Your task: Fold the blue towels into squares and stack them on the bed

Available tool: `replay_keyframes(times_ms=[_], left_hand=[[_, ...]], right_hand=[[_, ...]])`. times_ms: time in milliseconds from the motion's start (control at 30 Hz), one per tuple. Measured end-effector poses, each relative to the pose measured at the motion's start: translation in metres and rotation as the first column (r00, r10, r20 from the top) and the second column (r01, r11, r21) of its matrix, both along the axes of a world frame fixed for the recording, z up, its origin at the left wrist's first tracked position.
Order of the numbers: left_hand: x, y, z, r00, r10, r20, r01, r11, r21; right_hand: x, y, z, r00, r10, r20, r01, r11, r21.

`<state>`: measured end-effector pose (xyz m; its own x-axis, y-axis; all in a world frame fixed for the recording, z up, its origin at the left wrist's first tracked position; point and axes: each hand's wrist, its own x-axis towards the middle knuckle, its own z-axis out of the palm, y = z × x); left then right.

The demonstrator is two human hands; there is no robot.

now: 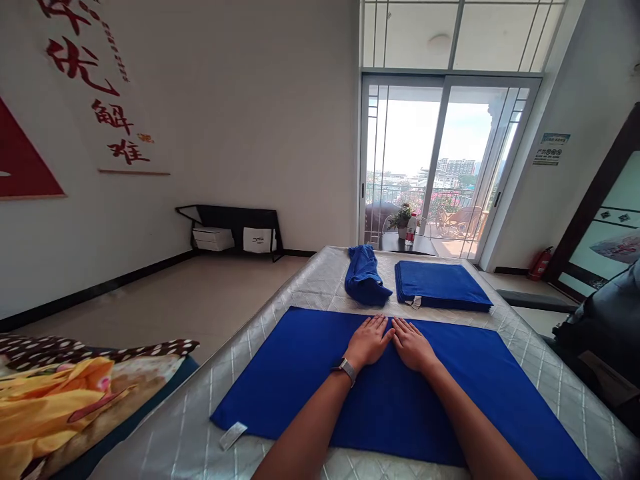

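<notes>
A blue cloth (280, 373) lies spread flat on the quilted mattress (320, 280), with a white tag sticking out at its near left corner. My left hand (369, 341), a watch on its wrist, rests palm down near the cloth's far edge, fingers stretched out. Beside it my right hand (411, 343) presses flat on the same cloth, its fingers also straight. The two hands almost meet at the thumbs. Beyond them sit a neat stack of folded blue cloths (443, 283) and, to its left, a crumpled blue cloth (367, 275).
Patterned bedding with a yellow cloth (60, 407) lies at the lower left. A black bench (235, 223) holds white boxes by the wall. Past the mattress stands a small table with a bottle (411, 230) and a potted plant (401, 217), before glass sliding doors. A dark bag-like object (610, 313) is at right.
</notes>
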<state>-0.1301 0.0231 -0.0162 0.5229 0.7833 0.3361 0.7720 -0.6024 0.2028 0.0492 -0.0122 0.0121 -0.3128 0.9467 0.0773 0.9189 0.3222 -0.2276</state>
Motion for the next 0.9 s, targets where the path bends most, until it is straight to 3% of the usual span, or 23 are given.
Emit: replay_keyframes(times_ms=[133,233,333,500,600,900], left_hand=[[0.003,-0.003,0.005,1.0,0.016,-0.007,-0.016,1.0,-0.022],[-0.015,0.002,0.008,0.999,0.028,-0.035,-0.031,0.997,-0.064],[-0.069,0.012,0.011,0.993,0.088,-0.081,-0.096,0.989,-0.109],[-0.194,0.03,0.007,0.942,0.29,-0.166,-0.314,0.94,-0.136],[-0.236,0.037,-0.001,0.922,0.342,-0.183,-0.366,0.923,-0.118],[-0.241,0.039,0.0,0.902,0.392,-0.183,-0.419,0.897,-0.14]], right_hand=[[-0.002,-0.003,0.005,1.0,-0.016,0.01,0.016,1.0,-0.01],[0.018,-0.006,0.005,0.999,-0.028,0.03,0.029,0.999,-0.021],[0.078,-0.01,-0.002,0.994,-0.093,0.061,0.093,0.996,-0.01],[0.22,-0.021,-0.028,0.945,-0.293,0.146,0.275,0.953,0.127],[0.266,-0.023,-0.041,0.925,-0.354,0.138,0.324,0.924,0.203],[0.264,-0.021,-0.048,0.924,-0.361,0.129,0.327,0.918,0.224]])
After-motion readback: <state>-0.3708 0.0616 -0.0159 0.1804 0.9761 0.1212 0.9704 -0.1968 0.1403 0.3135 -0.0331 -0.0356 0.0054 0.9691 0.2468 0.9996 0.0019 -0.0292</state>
